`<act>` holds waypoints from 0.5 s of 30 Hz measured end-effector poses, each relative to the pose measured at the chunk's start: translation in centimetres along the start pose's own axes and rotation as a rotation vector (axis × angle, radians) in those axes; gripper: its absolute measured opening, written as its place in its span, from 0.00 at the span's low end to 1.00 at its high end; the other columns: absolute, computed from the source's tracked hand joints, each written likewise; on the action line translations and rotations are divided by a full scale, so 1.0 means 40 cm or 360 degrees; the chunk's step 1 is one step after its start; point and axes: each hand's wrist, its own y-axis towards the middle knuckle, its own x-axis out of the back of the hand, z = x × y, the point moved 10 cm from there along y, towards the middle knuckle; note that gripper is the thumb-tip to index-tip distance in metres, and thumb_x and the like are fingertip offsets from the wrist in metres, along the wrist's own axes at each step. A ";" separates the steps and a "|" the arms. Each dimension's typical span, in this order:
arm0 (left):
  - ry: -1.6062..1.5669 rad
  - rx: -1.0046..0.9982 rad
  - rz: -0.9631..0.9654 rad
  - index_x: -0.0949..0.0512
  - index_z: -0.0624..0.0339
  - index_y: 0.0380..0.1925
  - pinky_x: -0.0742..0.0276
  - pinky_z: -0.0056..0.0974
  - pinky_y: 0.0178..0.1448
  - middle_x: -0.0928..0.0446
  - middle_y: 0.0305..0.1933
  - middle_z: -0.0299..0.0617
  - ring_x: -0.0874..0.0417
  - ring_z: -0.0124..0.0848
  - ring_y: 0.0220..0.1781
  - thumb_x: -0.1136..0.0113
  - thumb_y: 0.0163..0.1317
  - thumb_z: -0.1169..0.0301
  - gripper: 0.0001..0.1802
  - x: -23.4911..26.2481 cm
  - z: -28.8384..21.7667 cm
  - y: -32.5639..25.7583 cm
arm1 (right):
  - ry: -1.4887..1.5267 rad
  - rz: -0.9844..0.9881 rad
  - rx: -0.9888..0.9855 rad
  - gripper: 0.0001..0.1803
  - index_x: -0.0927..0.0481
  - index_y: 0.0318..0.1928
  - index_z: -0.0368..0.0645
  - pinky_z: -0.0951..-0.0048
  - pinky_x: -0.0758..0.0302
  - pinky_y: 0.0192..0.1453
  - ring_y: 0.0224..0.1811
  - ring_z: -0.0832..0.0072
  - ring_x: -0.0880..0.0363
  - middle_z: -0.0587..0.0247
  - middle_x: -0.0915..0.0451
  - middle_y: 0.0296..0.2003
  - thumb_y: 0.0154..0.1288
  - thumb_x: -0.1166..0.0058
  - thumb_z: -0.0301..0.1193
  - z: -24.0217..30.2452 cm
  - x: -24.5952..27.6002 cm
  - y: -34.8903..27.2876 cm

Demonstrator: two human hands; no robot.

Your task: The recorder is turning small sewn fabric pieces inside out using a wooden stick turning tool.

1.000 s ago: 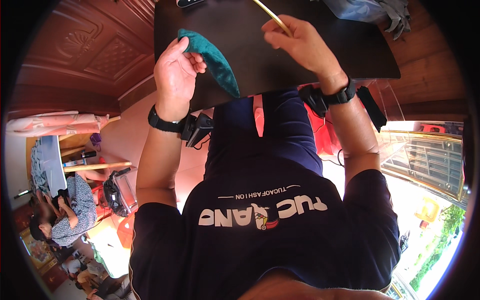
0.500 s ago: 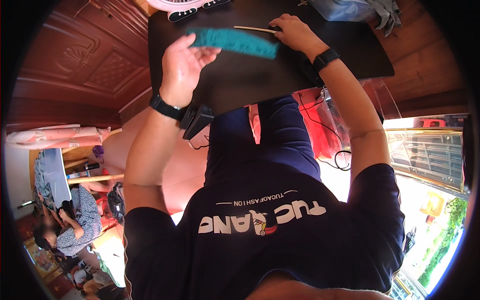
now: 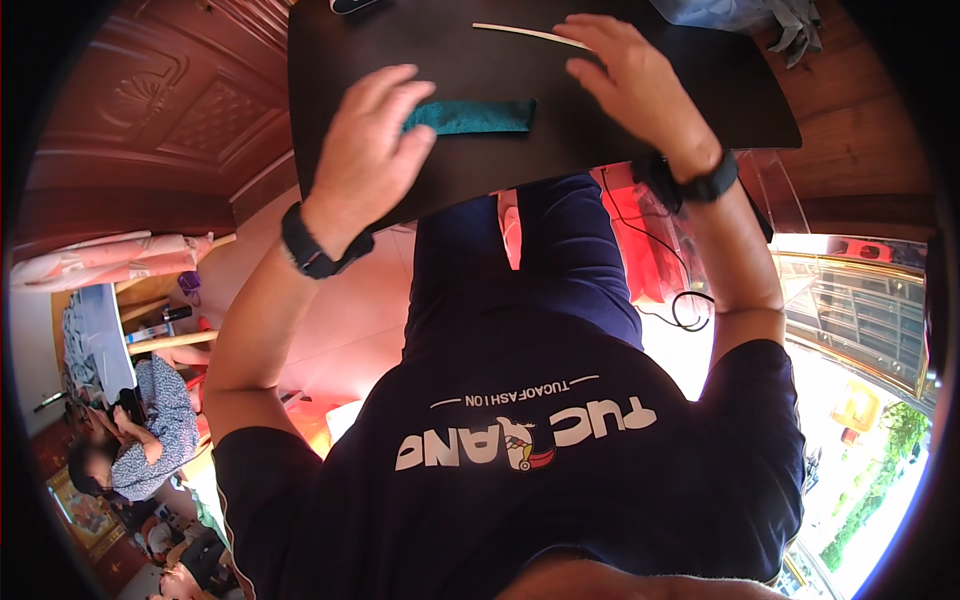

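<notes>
A folded teal cloth [image 3: 470,116] lies flat on the black table [image 3: 700,110] at the frame's upper middle, the left hand [image 3: 365,150] pressing open-palmed on its left end, the right hand [image 3: 625,80] spread beside a thin pale stick [image 3: 525,34], gripping nothing; smoothing seems underway, so next comes flattening or another fold.

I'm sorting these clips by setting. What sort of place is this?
Probably a room in a home: a carved wooden door, a black table with a teal cloth on it, and another person sitting nearby.
</notes>
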 end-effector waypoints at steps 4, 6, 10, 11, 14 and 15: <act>0.0090 -0.0034 0.0526 0.35 0.68 0.59 0.48 0.52 0.71 0.42 0.68 0.54 0.48 0.49 0.72 0.50 0.61 0.58 0.30 -0.169 -0.029 -0.012 | 0.0203 -0.0025 0.0146 0.23 0.26 0.53 0.39 0.63 0.30 0.59 0.56 0.56 0.28 0.51 0.26 0.53 0.57 0.43 0.34 0.172 -0.040 -0.045; 0.0098 -0.0026 0.0570 0.37 0.67 0.61 0.49 0.54 0.71 0.43 0.69 0.54 0.49 0.49 0.73 0.50 0.62 0.57 0.32 -0.203 -0.027 -0.034 | 0.0190 0.0036 0.0193 0.30 0.30 0.56 0.34 0.60 0.35 0.64 0.60 0.54 0.32 0.47 0.28 0.56 0.58 0.43 0.40 0.208 -0.097 -0.058; 0.0210 -0.0004 0.0708 0.45 0.63 0.67 0.56 0.56 0.73 0.49 0.72 0.51 0.53 0.47 0.75 0.53 0.63 0.52 0.37 -0.217 -0.017 -0.071 | -0.0015 0.0245 0.0182 0.41 0.37 0.63 0.35 0.57 0.45 0.70 0.68 0.57 0.41 0.48 0.36 0.63 0.62 0.53 0.55 0.218 -0.180 -0.108; 0.0224 -0.0004 0.0714 0.46 0.62 0.67 0.58 0.56 0.73 0.51 0.73 0.50 0.55 0.46 0.75 0.53 0.63 0.52 0.37 -0.216 -0.008 -0.079 | -0.0111 0.0291 0.0172 0.42 0.38 0.64 0.35 0.58 0.47 0.71 0.69 0.58 0.43 0.49 0.37 0.64 0.61 0.55 0.58 0.211 -0.186 -0.117; 0.0227 0.0032 0.0801 0.49 0.60 0.69 0.62 0.51 0.75 0.55 0.75 0.48 0.58 0.43 0.76 0.54 0.64 0.52 0.38 -0.196 0.057 -0.105 | -0.0209 0.0360 0.0160 0.44 0.38 0.65 0.36 0.58 0.50 0.72 0.70 0.60 0.45 0.52 0.39 0.66 0.61 0.58 0.60 0.206 -0.198 -0.120; 0.0230 0.0039 0.0804 0.50 0.60 0.69 0.62 0.49 0.75 0.56 0.75 0.48 0.58 0.41 0.77 0.55 0.64 0.52 0.38 -0.183 0.074 -0.115 | -0.0219 0.0374 0.0163 0.44 0.38 0.65 0.37 0.59 0.50 0.73 0.71 0.61 0.46 0.53 0.40 0.66 0.61 0.58 0.61 0.207 -0.199 -0.118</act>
